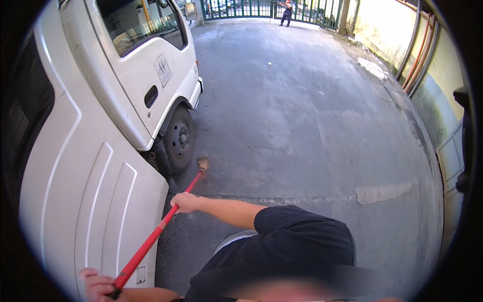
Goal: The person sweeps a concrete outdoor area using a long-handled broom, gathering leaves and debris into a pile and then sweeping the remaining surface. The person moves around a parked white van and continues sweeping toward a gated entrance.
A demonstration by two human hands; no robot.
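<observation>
A long red handle point(145, 247) slants from the lower left towards the ground beside the truck. At its far end is a small tan, bristly broom-like head point(203, 163), slightly blurred, low by the truck's front wheel point(180, 139). My right hand point(185, 202) is wrapped around the handle partway along, with that arm stretched across in front of me. Near the dark butt end, my left hand point(100, 285) grips the handle, close in front of the truck's ribbed white side panel point(94, 211).
A white truck cab point(128, 79) with a door emblem stands along my left. Grey concrete pavement point(271, 124) stretches ahead to a green barred gate point(241, 9), where a person point(286, 13) stands. Along the right runs a wall point(434, 94) with several vertical pipes point(419, 56).
</observation>
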